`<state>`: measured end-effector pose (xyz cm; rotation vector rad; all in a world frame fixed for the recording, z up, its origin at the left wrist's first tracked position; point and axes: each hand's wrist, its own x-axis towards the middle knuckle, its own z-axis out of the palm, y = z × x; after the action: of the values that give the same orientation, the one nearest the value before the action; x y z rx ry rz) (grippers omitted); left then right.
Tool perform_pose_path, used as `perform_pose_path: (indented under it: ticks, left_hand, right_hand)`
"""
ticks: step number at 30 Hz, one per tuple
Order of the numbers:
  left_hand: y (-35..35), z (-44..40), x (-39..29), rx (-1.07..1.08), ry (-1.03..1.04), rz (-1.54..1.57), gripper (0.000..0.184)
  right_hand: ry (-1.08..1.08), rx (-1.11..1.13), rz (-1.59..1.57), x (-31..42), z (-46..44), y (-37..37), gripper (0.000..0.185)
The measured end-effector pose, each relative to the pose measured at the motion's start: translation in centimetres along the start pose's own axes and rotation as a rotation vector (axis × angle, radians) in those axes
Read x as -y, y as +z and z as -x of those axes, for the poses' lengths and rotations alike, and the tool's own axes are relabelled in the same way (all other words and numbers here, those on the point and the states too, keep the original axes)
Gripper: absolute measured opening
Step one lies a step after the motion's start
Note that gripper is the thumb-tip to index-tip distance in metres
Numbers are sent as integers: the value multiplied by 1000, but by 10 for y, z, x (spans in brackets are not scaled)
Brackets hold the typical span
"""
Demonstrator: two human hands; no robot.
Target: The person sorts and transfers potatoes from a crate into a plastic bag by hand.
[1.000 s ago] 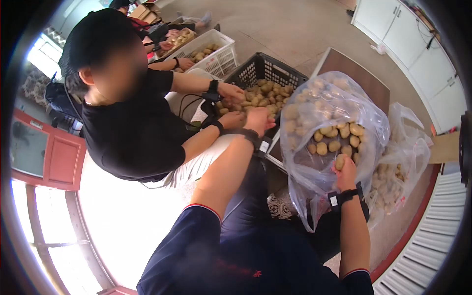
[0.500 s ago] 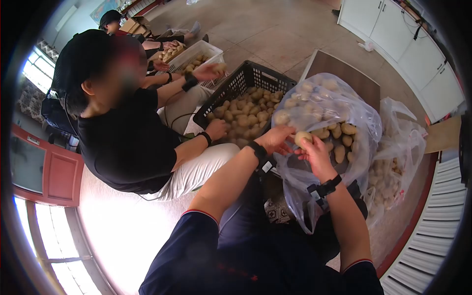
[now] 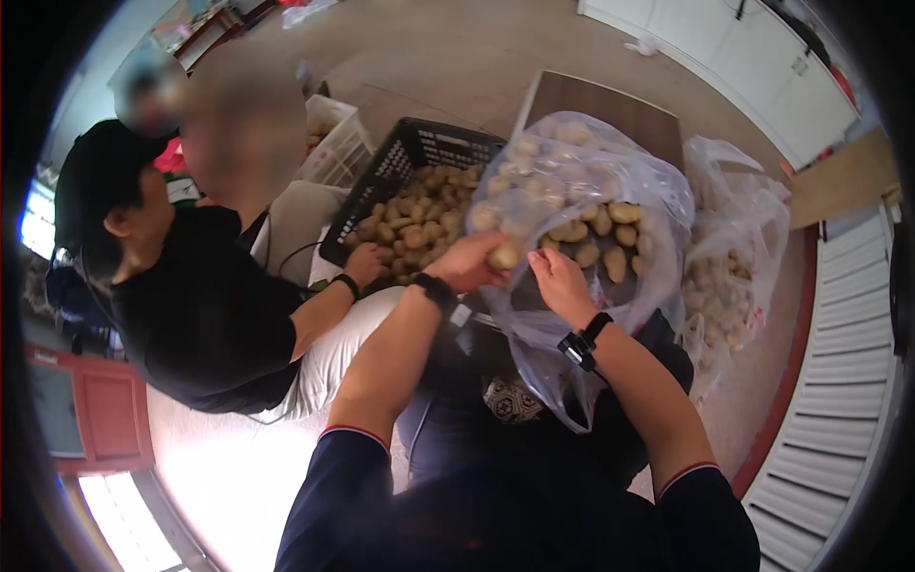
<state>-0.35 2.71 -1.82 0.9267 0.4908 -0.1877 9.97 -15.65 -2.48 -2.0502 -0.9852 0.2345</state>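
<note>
A round, pale-brown potato (image 3: pixel 504 255) is in my left hand (image 3: pixel 474 264), gripped by the fingers at the near rim of the clear plastic bag (image 3: pixel 658 181). Just to its right, my right hand (image 3: pixel 562 279) is over the bag's opening, fingers stretched out and apart from the potato. Inside the bag, several loose potatoes (image 3: pixel 615 262) show through the opening, and more press against the film. Left of the bag stands a black plastic crate (image 3: pixel 448 135) holding many potatoes (image 3: pixel 415 214).
A co-worker's hand (image 3: pixel 364 263) reaches into the black crate from the left. Behind it stands a white crate (image 3: pixel 348 153). A second bag of potatoes (image 3: pixel 729 276) lies to the right, beside a white radiator (image 3: pixel 820 410). A brown board (image 3: pixel 600 105) is behind the bag.
The potato has passed from my right hand to my left hand, and the two hands have drawn apart. My view has shifted right. The co-worker's raised hand is no longer visible.
</note>
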Motion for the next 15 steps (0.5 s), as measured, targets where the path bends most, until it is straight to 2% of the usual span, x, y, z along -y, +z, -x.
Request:
perform_pose_path:
  ticks: [2,4,6,8,12,14,15]
  left_hand:
    - [-5,4,-3,-34,21,18,30]
    - [-10,5,-5,-89,53,39,31]
    - [-20,4,-7,-201,62,110,32]
    - [-39,-1,-1,-262,76,153,33]
    - [-82,-11,10,-435,51,253,31]
    - [-109,-18,21,-475,95,280,31]
    - [-120,-19,26,-493,115,295,32]
  right_hand:
    - [37,13,0,-18,4,-4,30]
    - [-27,-107,152,-48,6,-3,30]
    - [-25,-91,226,-72,9,-16,33]
    - [-20,-144,551,-95,9,-26,37]
    - [19,-154,665,-139,13,-40,46]
    - [219,13,559,-140,15,-50,54]
    - [218,67,548,-141,15,-54,64]
